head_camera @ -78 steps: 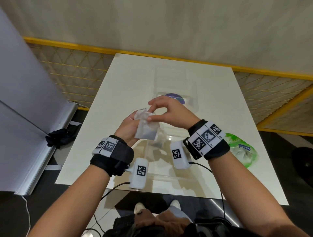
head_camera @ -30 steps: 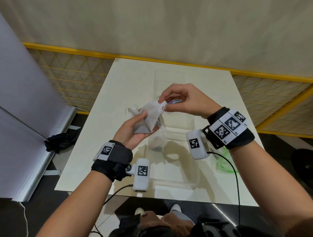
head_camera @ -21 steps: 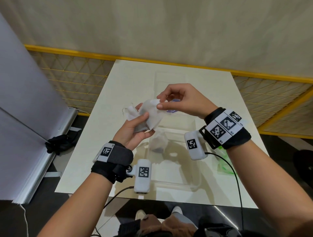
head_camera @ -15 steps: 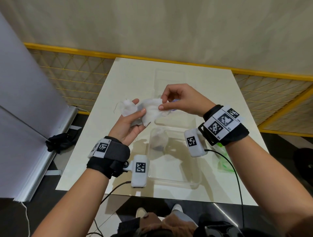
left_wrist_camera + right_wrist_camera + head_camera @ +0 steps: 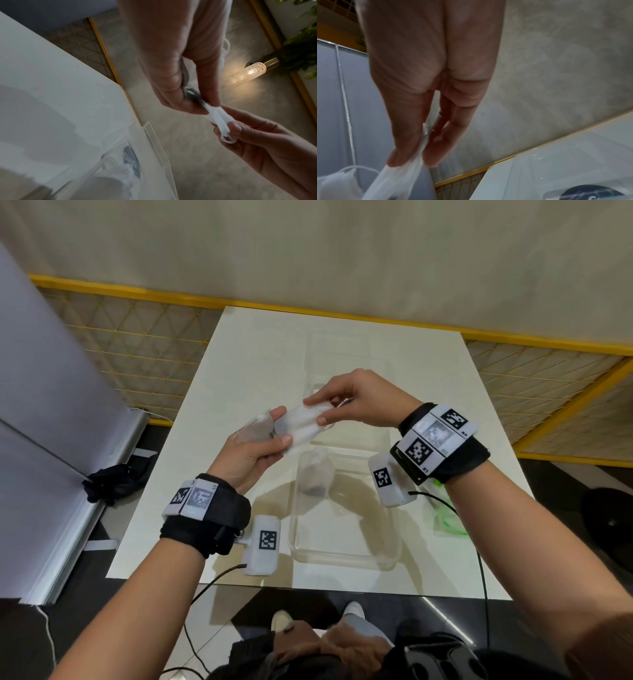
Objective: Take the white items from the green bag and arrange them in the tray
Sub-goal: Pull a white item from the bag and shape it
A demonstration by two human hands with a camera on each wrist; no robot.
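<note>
A white pleated item (image 5: 301, 426) with thin loops is stretched between both hands above the far end of the clear tray (image 5: 346, 559). My left hand (image 5: 281, 426) pinches its left end between thumb and fingers, with more crumpled white material bunched behind them. My right hand (image 5: 315, 411) pinches the right end. The left wrist view shows the item (image 5: 216, 117) edge-on between the left hand (image 5: 200, 105) and the right hand (image 5: 229, 129). In the right wrist view the right hand (image 5: 412, 161) nips the item (image 5: 393, 180). Another white item (image 5: 313, 474) lies in the tray. The green bag (image 5: 448, 518) is partly hidden behind my right wrist.
A second clear plastic piece (image 5: 342, 354) lies farther back on the cream table (image 5: 239, 364); a round blue label (image 5: 132, 162) shows by it. A black bundle (image 5: 109, 482) lies on the floor at the left beside a grey panel. Yellow-framed mesh borders the table.
The white item, held bunched in the left hand a second ago, is now pulled out sideways between the two hands. Both hands have shifted slightly left and away from me.
</note>
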